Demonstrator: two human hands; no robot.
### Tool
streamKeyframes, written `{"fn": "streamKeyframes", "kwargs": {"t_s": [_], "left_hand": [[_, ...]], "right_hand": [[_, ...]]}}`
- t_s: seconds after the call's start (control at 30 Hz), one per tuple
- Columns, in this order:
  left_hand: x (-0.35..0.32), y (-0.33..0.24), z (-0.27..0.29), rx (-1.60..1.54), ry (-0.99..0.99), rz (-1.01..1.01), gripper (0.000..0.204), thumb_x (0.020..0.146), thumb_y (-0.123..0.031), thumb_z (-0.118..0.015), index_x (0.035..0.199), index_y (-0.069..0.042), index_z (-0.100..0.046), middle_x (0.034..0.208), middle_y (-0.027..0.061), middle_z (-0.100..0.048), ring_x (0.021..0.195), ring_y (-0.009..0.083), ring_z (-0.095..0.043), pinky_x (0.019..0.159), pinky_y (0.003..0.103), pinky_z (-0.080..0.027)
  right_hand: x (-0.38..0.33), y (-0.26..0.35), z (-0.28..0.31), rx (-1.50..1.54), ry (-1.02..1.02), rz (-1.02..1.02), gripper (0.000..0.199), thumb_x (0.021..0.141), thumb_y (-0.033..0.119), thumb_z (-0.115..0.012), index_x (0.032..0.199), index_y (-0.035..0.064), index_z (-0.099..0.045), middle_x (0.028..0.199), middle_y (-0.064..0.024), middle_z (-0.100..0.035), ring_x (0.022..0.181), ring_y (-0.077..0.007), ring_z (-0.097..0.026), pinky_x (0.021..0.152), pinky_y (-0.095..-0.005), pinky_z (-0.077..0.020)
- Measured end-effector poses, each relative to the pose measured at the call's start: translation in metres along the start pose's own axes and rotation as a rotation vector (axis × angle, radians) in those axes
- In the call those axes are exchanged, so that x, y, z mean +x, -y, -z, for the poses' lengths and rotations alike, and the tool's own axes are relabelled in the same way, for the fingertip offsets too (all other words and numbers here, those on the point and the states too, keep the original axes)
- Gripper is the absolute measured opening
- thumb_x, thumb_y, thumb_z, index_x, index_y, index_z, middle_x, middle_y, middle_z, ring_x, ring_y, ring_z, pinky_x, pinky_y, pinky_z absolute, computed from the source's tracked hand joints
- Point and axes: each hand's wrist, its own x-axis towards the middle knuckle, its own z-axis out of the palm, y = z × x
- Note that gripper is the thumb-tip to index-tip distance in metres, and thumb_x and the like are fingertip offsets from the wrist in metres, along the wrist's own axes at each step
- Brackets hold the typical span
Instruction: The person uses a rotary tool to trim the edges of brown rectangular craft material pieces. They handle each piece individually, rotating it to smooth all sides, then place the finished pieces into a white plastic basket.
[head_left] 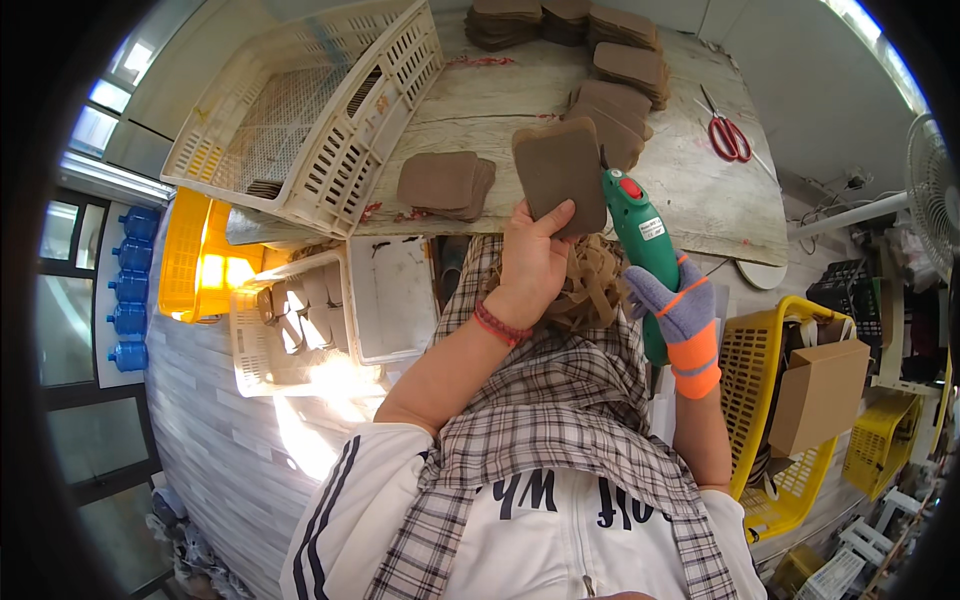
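Note:
My left hand point(530, 255) holds up a brown rounded rectangular pad point(558, 175) by its lower edge, with the thumb on its face. My right hand point(680, 310), in a grey and orange glove, grips a green glue gun point(642, 240) whose tip points at the right side of the pad. A bundle of brown strips point(590, 285) lies in my lap below both hands. Another small stack of brown pads point(445, 183) rests on the wooden table point(690, 190) just left of the held pad.
A large white plastic crate point(310, 110) sits tilted at the table's left. Several stacks of brown pads point(620, 60) line the far side. Red-handled scissors point(728, 135) lie at right. Yellow baskets point(780, 400) and a cardboard box point(818, 395) stand to my right, a white basket point(290, 320) to my left.

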Motion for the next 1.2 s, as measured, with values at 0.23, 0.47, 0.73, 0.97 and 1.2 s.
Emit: {"fn": "streamKeyframes", "kwargs": {"t_s": [0.23,0.47,0.73,0.97,1.2], "left_hand": [[-0.006,0.003,0.010,0.072,0.053,0.007,0.025,0.086,0.003,-0.058,0.111,-0.001,-0.053,0.110,0.0110,-0.062,0.099,0.0206,-0.061,0.089,0.036,-0.051],[-0.009,-0.020,0.023,0.303,0.095,0.000,0.027,0.084,0.006,-0.059,0.111,0.001,-0.056,0.106,0.0104,-0.065,0.092,0.0191,-0.064,0.080,0.032,-0.055],[-0.002,-0.072,0.040,0.722,0.255,0.095,0.035,0.080,0.009,-0.060,0.114,0.005,-0.059,0.102,0.0087,-0.067,0.087,0.0116,-0.063,0.079,0.026,-0.052],[-0.006,-0.082,0.043,0.905,0.276,0.273,0.038,0.075,0.008,-0.064,0.113,0.004,-0.061,0.098,0.0061,-0.067,0.083,0.0099,-0.062,0.077,0.024,-0.051],[-0.013,-0.081,0.044,0.956,0.283,0.390,0.034,0.074,0.007,-0.064,0.108,0.004,-0.063,0.097,0.0056,-0.067,0.083,0.0102,-0.062,0.075,0.024,-0.052]], "right_hand": [[-0.002,0.008,0.003,0.036,-0.006,-0.044,0.039,0.077,0.018,-0.076,0.103,-0.0035,-0.057,0.075,-0.0039,-0.064,0.056,-0.0066,-0.057,0.050,-0.0191,-0.0447],[-0.008,0.014,0.018,-0.007,0.046,-0.056,0.040,0.076,0.017,-0.076,0.104,-0.0033,-0.057,0.075,-0.0043,-0.063,0.056,-0.0066,-0.056,0.049,-0.0193,-0.0443],[-0.022,0.004,0.044,-0.157,0.206,-0.138,0.043,0.074,0.021,-0.079,0.103,-0.0023,-0.059,0.075,-0.0039,-0.063,0.060,-0.0062,-0.057,0.053,-0.0206,-0.0469],[-0.028,-0.001,0.033,-0.207,0.204,-0.112,0.044,0.074,0.023,-0.080,0.105,-0.0013,-0.059,0.078,-0.0027,-0.062,0.062,-0.0053,-0.056,0.056,-0.0199,-0.0456],[-0.020,-0.005,0.026,-0.173,0.225,-0.088,0.040,0.075,0.020,-0.079,0.103,-0.0015,-0.060,0.076,-0.0022,-0.063,0.063,-0.0052,-0.056,0.056,-0.0203,-0.0454]]}}
